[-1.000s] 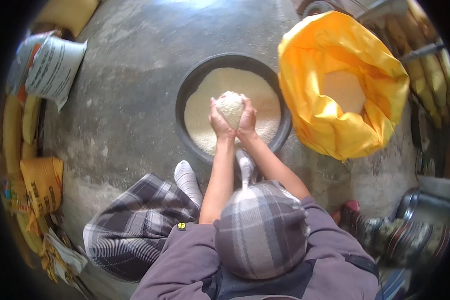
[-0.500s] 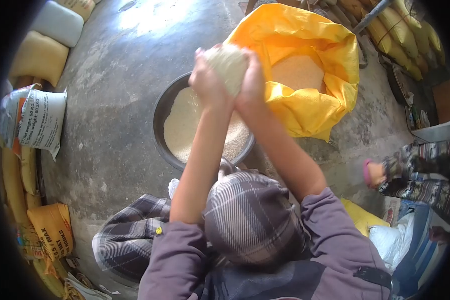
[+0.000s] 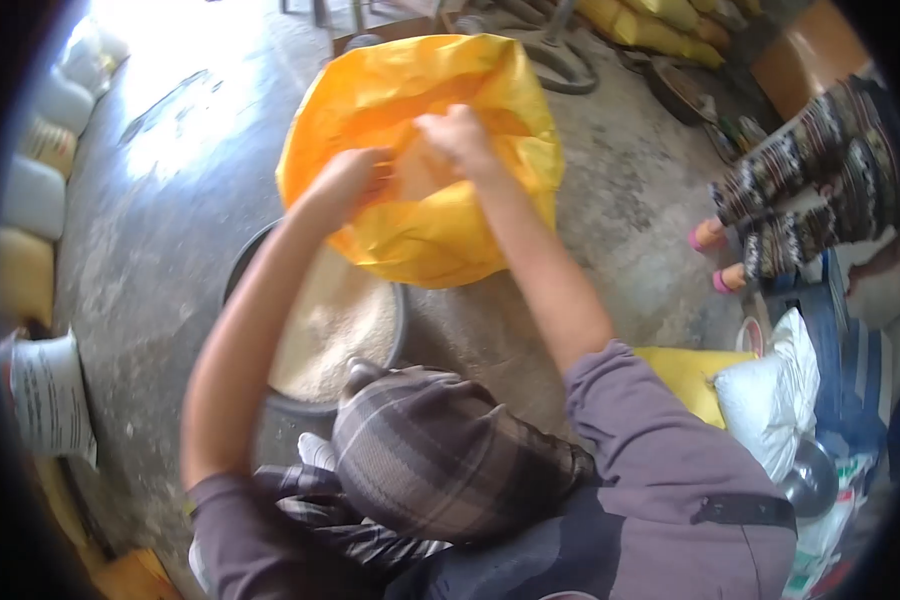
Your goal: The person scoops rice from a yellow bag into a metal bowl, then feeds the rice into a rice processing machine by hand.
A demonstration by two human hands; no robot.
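A yellow sack [image 3: 430, 250] stands with its mouth wide and light brown grain-like material inside. My left hand [image 3: 355, 178] is over the sack's near left side, fingers loosely curved and pointing inward. My right hand [image 3: 457, 138] is above the middle of the mouth, its fingers bent towards the left hand. Both hands are somewhat blurred, and nothing shows in either. A dark round basin [image 3: 400, 335] sits just left of the sack, partly covered by my left forearm. Pale, rice-like grain [image 3: 335, 340] fills much of it.
A person's legs in patterned trousers [image 3: 805, 210] and pink sandals are at the right. White bags [image 3: 770, 385] and a yellow bag [image 3: 685, 375] lie near my right elbow. A printed sack [image 3: 52, 395] stands at left. A metal stand [image 3: 560, 60] is behind the yellow sack.
My cupped hands held pale grain above the basin; now they are apart over the yellow sack with no grain showing in them. The view has shifted to the right.
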